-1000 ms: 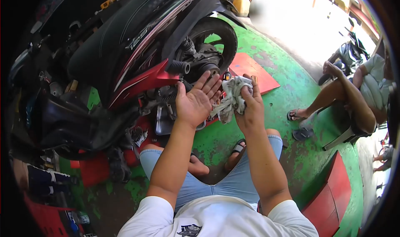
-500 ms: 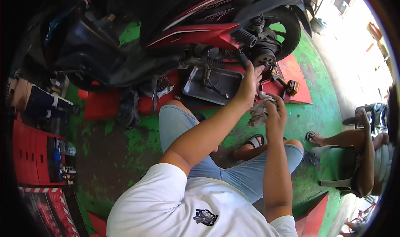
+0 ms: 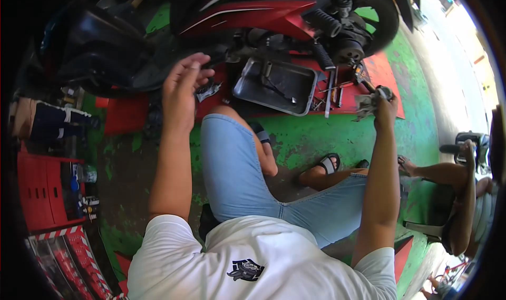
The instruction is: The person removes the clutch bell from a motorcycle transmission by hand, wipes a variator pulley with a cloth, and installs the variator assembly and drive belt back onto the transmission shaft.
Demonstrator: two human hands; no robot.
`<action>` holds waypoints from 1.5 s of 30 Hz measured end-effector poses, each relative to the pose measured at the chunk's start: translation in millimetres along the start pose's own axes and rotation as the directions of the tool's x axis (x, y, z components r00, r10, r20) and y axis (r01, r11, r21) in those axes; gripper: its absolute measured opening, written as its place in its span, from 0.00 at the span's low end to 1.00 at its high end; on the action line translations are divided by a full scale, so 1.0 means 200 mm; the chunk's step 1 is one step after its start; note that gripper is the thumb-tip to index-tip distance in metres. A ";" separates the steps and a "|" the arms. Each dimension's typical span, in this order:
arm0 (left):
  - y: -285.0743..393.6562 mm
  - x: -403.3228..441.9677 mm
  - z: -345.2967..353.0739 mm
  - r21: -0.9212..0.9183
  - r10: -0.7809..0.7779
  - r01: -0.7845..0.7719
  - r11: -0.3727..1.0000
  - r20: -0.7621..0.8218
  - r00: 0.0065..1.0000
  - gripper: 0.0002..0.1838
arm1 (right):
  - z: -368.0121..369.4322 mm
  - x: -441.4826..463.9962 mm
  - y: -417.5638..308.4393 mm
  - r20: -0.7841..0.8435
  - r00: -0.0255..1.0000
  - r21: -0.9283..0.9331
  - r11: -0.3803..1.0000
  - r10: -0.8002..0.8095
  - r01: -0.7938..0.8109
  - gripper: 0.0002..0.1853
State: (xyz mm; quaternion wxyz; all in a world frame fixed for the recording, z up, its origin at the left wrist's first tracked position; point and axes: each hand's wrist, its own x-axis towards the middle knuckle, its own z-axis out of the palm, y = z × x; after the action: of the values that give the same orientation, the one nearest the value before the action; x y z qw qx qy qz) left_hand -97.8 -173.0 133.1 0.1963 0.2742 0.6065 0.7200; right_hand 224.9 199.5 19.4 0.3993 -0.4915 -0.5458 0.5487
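My left hand [image 3: 182,86] is raised near the scooter's footboard, with its fingers apart and nothing in it. On the right, my right hand [image 3: 386,110] grips a crumpled, greyish rag [image 3: 366,106], which hangs over the red mat's edge. Between my hands lies a metal tray [image 3: 284,92] with a dark tool or part in it. The scooter [image 3: 247,19] stands behind the tray, its rear drive parts [image 3: 349,49] exposed. Several long tools [image 3: 332,92] lie beside the tray's right end.
A seated person [image 3: 464,194] is at the right edge. At the left are a red tool cabinet [image 3: 39,192] and another person's legs [image 3: 50,121]. A red mat [image 3: 126,113] lies under the scooter on the green floor [image 3: 284,142].
My hands have moved apart: the left one swung left, away from the rear drive parts, and the right one went right with the rag. The camera view has turned.
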 end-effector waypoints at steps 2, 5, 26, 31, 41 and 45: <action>0.05 0.00 -0.15 0.045 0.056 -0.050 0.998 -0.126 0.990 0.15 | 0.06 0.06 0.02 -0.028 1.000 -0.116 0.993 -0.003 0.000 0.27; -0.01 -0.04 -0.30 0.110 0.046 -0.022 0.994 -0.225 0.973 0.15 | 0.00 0.20 0.20 0.059 0.998 -0.388 0.922 0.011 0.013 0.30; -1.41 -0.11 -0.42 0.442 -0.483 0.480 0.758 -0.115 0.868 0.18 | 0.16 0.07 0.18 0.284 0.959 -0.569 0.804 -0.004 0.172 0.32; -1.40 0.01 -0.37 0.405 -0.485 0.492 0.771 -0.128 0.865 0.18 | 0.21 0.04 0.12 0.304 0.953 -0.593 0.782 -0.005 0.193 0.31; -1.83 0.36 -0.54 0.226 -0.482 0.624 0.748 -0.463 0.744 0.19 | 0.17 0.04 0.16 0.332 0.943 -0.619 0.759 0.023 0.200 0.32; -2.04 0.56 -0.70 0.656 -0.227 0.565 0.500 -0.530 0.817 0.28 | 0.17 0.03 0.18 0.340 0.938 -0.672 0.714 0.061 0.197 0.33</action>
State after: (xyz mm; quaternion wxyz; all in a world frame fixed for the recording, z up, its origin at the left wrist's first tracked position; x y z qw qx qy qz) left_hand -293.5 -135.4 -265.3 0.0975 0.0383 0.9321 0.3468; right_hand 194.9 194.8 -18.8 0.1049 -0.4830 -0.7899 0.3629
